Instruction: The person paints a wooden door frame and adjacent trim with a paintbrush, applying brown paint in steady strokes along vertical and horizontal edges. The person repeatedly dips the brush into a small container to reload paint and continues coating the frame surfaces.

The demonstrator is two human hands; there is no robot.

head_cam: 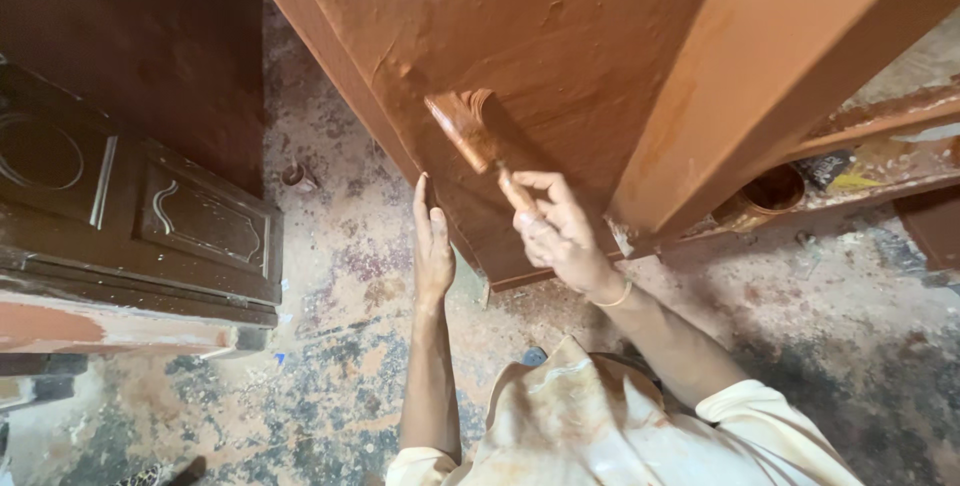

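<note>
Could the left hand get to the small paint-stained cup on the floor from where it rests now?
Probably yes. The left hand rests flat against the edge of the brown-painted panel, holding nothing, and the small cup stands on the stained floor to its left. Only bare floor lies between them, though it may take a stretch.

Your left hand (433, 246) is raised with fingers straight and held together, palm flat and thumb side toward the camera; the forearm below it runs nearly vertical and bare to a rolled pale sleeve. Your right hand (558, 231) sits just right of it and slightly higher, fingers curled in a pinch grip, wrist bent back and carrying a thin gold-coloured bangle. Your right forearm angles down to the right into a cream sleeve.
</note>
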